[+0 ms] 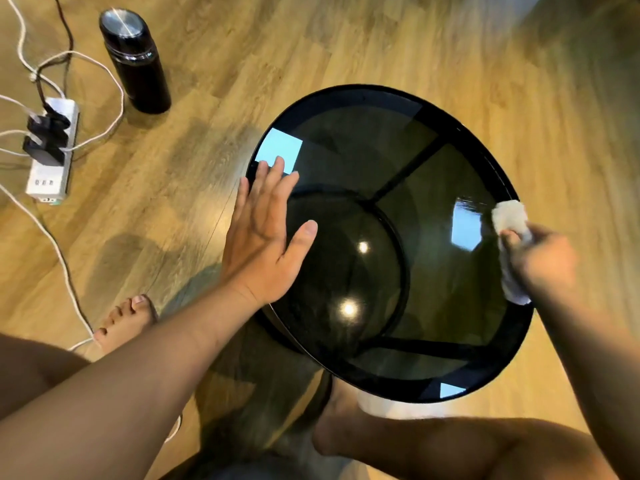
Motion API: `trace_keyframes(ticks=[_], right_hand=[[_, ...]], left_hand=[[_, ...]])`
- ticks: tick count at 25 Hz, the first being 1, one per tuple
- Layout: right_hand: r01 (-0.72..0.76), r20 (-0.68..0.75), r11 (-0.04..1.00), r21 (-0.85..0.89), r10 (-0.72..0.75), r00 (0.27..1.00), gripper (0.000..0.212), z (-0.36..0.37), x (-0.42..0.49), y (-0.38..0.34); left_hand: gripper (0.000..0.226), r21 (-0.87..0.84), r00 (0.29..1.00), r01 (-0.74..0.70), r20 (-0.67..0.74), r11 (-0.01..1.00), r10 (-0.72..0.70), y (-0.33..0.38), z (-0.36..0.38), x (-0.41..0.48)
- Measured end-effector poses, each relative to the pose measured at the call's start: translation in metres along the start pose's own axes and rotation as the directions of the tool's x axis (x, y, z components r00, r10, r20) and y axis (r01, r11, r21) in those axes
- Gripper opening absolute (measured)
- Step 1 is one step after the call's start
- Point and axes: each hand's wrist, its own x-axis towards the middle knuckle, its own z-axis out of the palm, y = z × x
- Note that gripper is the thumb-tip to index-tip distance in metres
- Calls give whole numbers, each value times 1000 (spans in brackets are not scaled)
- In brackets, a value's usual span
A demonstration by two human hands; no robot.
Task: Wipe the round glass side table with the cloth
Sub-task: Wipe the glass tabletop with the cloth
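Observation:
The round side table has a dark smoked-glass top in a black rim, and fills the middle right of the head view. My left hand lies flat with fingers spread on the glass at its left edge. At the table's right edge my right hand is closed around a white cloth, which is pressed on the glass near the rim. Part of the cloth hangs out below the hand. The right hand is blurred.
A black flask with a metal lid stands on the wooden floor at upper left. A white power strip with black plugs and white cables lies at far left. My bare feet and knees are beside the table's near side.

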Motion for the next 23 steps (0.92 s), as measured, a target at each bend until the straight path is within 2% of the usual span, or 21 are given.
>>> trace_keyframes(ticks=[2, 3, 4, 7, 8, 10, 11, 12, 13, 14, 15, 17, 19, 20, 22, 23], right_hand=[[-109, -27, 991, 76, 112, 993, 35, -2, 3, -7], [-103, -43, 991, 90, 107, 993, 36, 4, -8, -28], [-59, -54, 995, 76, 63, 997, 39, 14, -25, -54], [279, -29, 960, 14, -278, 960, 33, 56, -99, -153], [406, 31, 911, 64, -409, 912, 25, 67, -126, -183], [623, 147, 755, 204, -653, 743, 17, 75, -156, -217], [685, 158, 684, 250, -727, 668, 22, 71, -151, -216], [713, 147, 659, 239, -750, 645, 26, 65, -137, -203], [714, 114, 676, 181, -736, 668, 28, 58, -116, -179], [664, 80, 741, 102, -671, 737, 29, 50, -89, -148], [563, 38, 826, 37, -564, 825, 32, 40, -58, -114], [249, 28, 966, -71, -247, 969, 41, 14, -5, -46], [-9, 43, 997, -71, 12, 999, 46, -5, 26, -8], [-62, 32, 997, -35, 63, 998, 44, -6, 27, -12], [-32, -37, 999, 22, 33, 999, 38, 5, 1, -58], [52, -65, 998, 20, -51, 997, 37, 17, -19, -89]], left_hand=[[65, 2, 1000, -1, 2, 1000, 1, 1, 0, 0], [66, -1, 1000, 0, 6, 1000, 0, 1, 0, 0], [66, -5, 1000, 1, 5, 1000, -1, 1, 0, 0], [68, -33, 1000, -1, -19, 999, 1, 2, 0, 0], [67, -49, 999, -5, -33, 999, 3, 3, 0, 0], [64, -69, 998, -10, -68, 998, 6, 4, -1, 0], [64, -57, 998, -14, -70, 998, 10, 4, -1, 0], [64, -39, 998, -18, -56, 999, 16, 3, -1, 0], [65, -24, 999, -18, -39, 1000, 17, 3, 0, 0], [66, -14, 1000, -11, -28, 1000, 11, 3, 0, 0], [66, -7, 1000, -2, -25, 1000, 1, 3, 1, 0], [66, -5, 1000, 11, -28, 1000, -11, 2, 1, 0], [66, -17, 1000, 12, -26, 1000, -13, 1, 1, 0], [66, -22, 1000, 16, -27, 1000, -16, 1, 1, 0], [67, -26, 1000, 24, -20, 999, -24, 1, 1, -1], [67, -28, 999, 28, -22, 999, -28, 2, 1, 0]])
